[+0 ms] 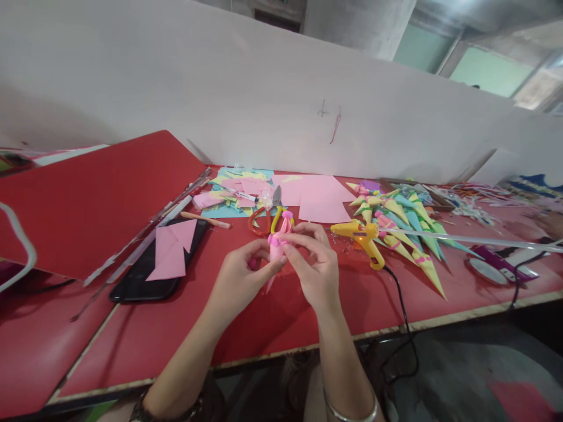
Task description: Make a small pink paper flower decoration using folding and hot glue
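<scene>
Both hands meet over the red table [272,337], holding a small pink paper cone [276,251] with brighter pink trim round its top. My left hand [241,278] grips its left side, thumb and fingers pressed together. Fingers of my right hand [314,264] pinch the trim at its right side. The cone's tip points down between the hands, partly hidden. Just behind them lie scissors [278,220] with yellow and red handles. A yellow glue gun [360,237] with a long clear stick rests to the right of my right hand.
Yellow, green and pink paper cones [409,223] are piled at the right. Pink sheets [323,199] and paper scraps [241,193] lie at the back. On the left are a black phone-like slab [132,287] and a leaning red board [109,205]. A black cable [402,305] hangs over the front edge.
</scene>
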`<action>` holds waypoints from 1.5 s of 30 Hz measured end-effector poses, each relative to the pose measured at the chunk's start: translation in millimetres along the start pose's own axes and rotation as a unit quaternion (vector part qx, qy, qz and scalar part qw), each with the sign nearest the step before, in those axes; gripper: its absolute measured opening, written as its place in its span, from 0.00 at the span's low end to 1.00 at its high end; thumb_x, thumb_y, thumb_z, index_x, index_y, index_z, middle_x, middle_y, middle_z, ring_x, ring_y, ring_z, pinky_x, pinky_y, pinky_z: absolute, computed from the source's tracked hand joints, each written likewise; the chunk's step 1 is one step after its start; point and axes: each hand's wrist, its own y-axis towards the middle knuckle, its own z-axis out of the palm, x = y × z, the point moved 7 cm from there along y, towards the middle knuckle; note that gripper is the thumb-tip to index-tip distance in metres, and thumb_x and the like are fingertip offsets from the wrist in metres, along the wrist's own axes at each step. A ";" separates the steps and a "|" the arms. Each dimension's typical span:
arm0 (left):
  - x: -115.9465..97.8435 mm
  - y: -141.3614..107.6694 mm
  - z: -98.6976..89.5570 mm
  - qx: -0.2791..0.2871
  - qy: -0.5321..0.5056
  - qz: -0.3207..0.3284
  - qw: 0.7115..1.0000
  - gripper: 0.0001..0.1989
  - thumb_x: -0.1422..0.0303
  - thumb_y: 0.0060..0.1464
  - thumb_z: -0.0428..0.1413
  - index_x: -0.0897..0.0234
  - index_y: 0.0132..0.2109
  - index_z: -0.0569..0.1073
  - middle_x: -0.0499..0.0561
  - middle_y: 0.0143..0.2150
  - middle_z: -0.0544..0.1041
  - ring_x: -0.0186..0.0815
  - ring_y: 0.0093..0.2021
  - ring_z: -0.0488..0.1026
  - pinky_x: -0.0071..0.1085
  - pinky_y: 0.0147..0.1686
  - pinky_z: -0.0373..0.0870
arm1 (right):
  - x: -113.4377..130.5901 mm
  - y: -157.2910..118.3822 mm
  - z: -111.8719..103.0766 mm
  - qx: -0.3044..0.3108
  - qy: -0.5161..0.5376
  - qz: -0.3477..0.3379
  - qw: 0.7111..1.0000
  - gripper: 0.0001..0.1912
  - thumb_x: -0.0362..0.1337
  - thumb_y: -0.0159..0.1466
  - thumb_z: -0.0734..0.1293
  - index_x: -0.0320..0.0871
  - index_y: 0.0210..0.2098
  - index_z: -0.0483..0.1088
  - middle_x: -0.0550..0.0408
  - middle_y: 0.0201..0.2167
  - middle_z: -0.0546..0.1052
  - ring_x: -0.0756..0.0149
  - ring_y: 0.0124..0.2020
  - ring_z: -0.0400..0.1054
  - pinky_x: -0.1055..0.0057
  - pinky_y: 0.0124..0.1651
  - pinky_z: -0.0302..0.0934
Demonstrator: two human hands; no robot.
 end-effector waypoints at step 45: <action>-6.9 -4.6 -5.8 -0.061 0.087 0.078 0.991 0.14 0.59 0.48 0.54 0.66 0.36 0.73 0.47 0.26 0.75 0.28 0.21 0.61 0.24 0.22 0.57 | -10.3 -0.3 13.2 0.045 0.168 0.102 0.979 0.18 0.37 0.56 0.65 0.47 0.47 0.62 0.52 0.44 0.74 0.66 0.42 0.70 0.66 0.45 0.67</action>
